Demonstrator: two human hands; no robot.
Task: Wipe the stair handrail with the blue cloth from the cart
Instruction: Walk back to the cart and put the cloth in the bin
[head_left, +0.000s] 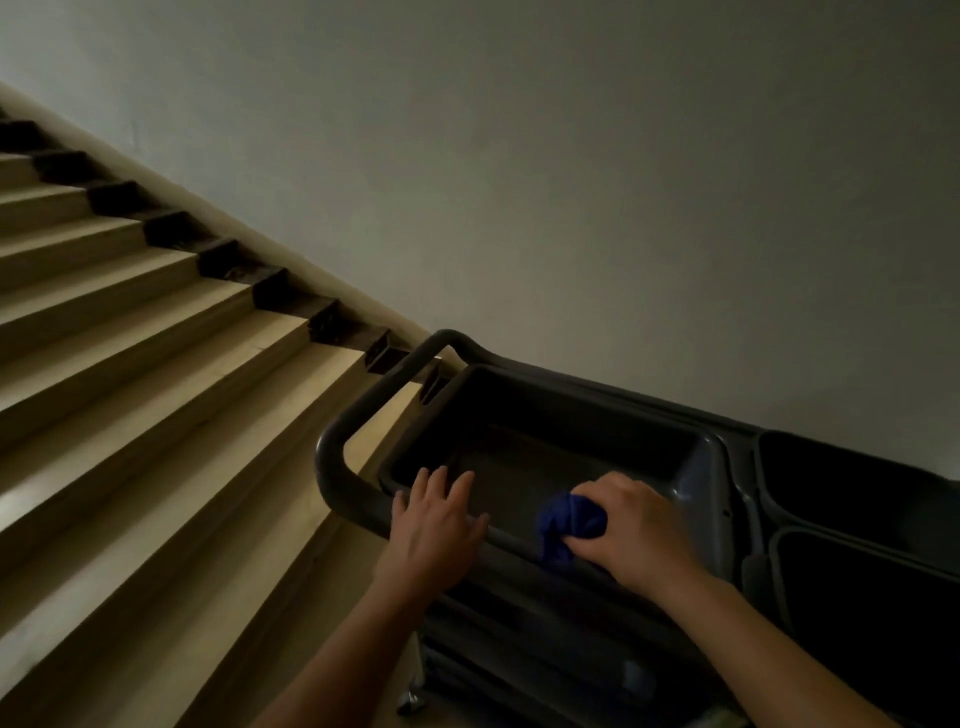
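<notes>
Fingers (589, 551) of the right hand (631, 530) are curled tight around the bunched cloth (563, 522), at the near rim of the cart (711, 467) tray. The left hand (436, 525) lies spread and flat on that rim, beside the cart's handle (332, 452). Stairs (156, 364) rise left of the cart.

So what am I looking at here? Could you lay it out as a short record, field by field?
place: foot of a wooden staircase beside a plain wall
cart: dark grey cart, its top tray otherwise bare
cloth: blue cloth, bunched up at the tray's near edge
right hand: right hand closed on the cloth
left hand: left hand open, resting on the tray's near rim
handrail: none in view
</notes>
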